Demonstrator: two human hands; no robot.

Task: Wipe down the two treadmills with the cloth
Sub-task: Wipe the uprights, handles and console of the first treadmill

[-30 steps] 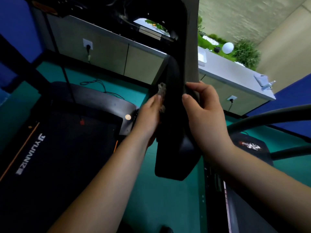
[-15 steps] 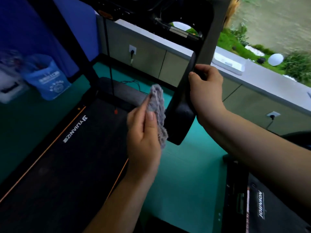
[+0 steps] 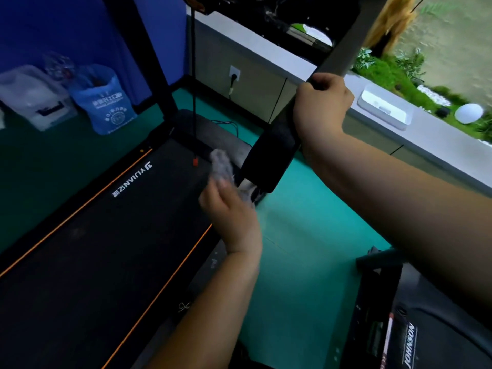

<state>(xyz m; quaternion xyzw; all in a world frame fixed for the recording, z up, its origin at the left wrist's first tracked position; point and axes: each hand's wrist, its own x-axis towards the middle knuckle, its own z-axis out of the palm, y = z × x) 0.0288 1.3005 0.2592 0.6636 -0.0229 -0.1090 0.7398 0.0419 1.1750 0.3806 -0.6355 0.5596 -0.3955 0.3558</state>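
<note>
Right hand (image 3: 322,107) up high, fingers clamped round the black padded handrail (image 3: 271,161) of the black treadmill with the orange-edged belt (image 3: 106,235). Left hand (image 3: 231,217) sat just below-left of that handrail's lower end, fingers curled round the fluffy grey cloth (image 3: 221,166). The cloth was right beside the handrail's tip, but blur kept me from telling whether it touched. Left of the handrail, white brand lettering on the belt ran upside down to me, not clear enough to spell. Below-right of the handrail, the second dark treadmill (image 3: 411,344) read "JOHNSON" in white. Far left of the handrail stood a blue plastic bag (image 3: 106,102), its white print too small to read.
</note>
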